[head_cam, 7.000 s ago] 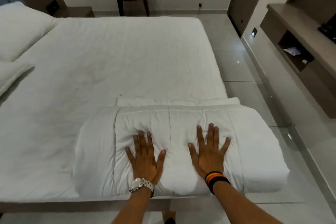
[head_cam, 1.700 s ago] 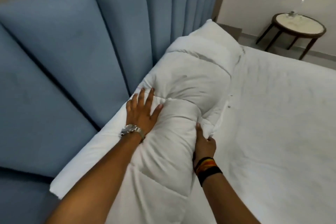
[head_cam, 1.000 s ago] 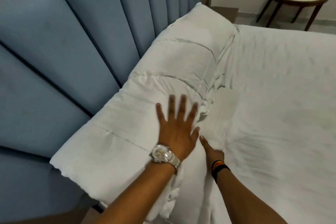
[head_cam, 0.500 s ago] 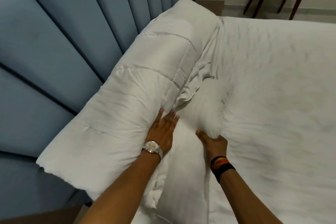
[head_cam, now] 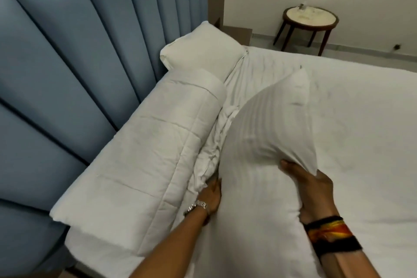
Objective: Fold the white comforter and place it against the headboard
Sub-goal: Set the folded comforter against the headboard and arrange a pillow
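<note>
The folded white comforter (head_cam: 144, 153) lies in a long roll along the blue padded headboard (head_cam: 67, 70), touching it. Both hands hold a striped white pillow (head_cam: 266, 142) lifted off the bed just right of the comforter. My right hand (head_cam: 309, 187) grips the pillow's right side with the fingers wrapped over its edge. My left hand (head_cam: 211, 194), with a watch at the wrist, presses the pillow's left side and is partly hidden between pillow and comforter.
A second white pillow (head_cam: 203, 52) rests against the headboard past the comforter's far end. The white bed sheet (head_cam: 349, 131) spreads to the right. A round wooden side table (head_cam: 309, 18) with a bottle stands by the far wall.
The pillow has been pulled out from beside the comforter and raised off the bed. My right hand now grips its edge and my left hand has moved from the comforter to the pillow's side.
</note>
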`<action>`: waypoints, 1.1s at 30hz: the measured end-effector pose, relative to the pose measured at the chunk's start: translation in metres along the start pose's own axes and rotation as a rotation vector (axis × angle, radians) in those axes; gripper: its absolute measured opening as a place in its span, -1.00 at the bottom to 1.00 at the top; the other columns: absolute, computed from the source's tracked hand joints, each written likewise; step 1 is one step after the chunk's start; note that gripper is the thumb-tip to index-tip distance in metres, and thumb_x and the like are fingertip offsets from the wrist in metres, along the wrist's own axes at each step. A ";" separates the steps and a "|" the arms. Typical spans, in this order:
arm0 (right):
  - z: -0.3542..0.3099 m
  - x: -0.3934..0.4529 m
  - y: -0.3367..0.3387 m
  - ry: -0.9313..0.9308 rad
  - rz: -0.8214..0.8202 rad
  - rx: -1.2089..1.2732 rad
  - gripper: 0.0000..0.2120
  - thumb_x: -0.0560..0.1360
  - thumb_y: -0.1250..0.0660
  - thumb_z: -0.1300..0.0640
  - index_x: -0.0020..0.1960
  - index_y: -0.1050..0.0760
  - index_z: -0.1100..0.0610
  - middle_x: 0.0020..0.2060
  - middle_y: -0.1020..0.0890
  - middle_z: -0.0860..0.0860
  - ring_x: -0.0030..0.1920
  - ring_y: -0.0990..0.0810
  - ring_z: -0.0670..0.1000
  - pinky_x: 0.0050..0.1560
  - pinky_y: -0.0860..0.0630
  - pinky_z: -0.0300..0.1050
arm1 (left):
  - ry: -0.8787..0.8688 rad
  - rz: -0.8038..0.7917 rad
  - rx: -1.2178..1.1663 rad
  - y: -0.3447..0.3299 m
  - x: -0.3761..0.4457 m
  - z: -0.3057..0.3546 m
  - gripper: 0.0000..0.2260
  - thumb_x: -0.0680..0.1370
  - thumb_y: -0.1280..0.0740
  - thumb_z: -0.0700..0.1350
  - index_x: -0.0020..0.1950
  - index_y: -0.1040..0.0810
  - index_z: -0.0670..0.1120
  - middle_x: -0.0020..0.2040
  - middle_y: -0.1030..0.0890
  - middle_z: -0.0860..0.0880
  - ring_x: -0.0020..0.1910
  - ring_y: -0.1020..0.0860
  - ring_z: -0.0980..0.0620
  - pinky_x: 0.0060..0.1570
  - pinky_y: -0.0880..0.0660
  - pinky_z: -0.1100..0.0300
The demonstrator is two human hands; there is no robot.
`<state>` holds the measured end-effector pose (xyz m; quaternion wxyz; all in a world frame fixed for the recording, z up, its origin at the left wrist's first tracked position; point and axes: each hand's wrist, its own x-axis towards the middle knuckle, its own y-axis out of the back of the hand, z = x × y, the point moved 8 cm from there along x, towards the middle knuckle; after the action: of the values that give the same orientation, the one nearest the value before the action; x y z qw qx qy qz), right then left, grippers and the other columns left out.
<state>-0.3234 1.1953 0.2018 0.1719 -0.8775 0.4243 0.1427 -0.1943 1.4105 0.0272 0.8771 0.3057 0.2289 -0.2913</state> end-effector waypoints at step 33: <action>0.171 -0.012 -0.319 0.287 -0.356 -1.268 -0.08 0.34 -0.01 -0.74 0.51 0.40 -0.55 0.58 0.49 -0.27 0.60 0.52 0.12 0.48 0.20 0.58 | -0.152 0.487 0.583 0.343 0.028 -0.042 -0.31 0.51 0.24 0.56 0.52 0.49 0.40 0.72 0.26 0.03 0.70 0.22 -0.16 0.60 0.24 -0.27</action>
<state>-0.0954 1.4608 0.1101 -0.4136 -0.8755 0.1261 0.2157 0.0393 1.6489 0.1194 0.8114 0.5651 -0.0087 -0.1491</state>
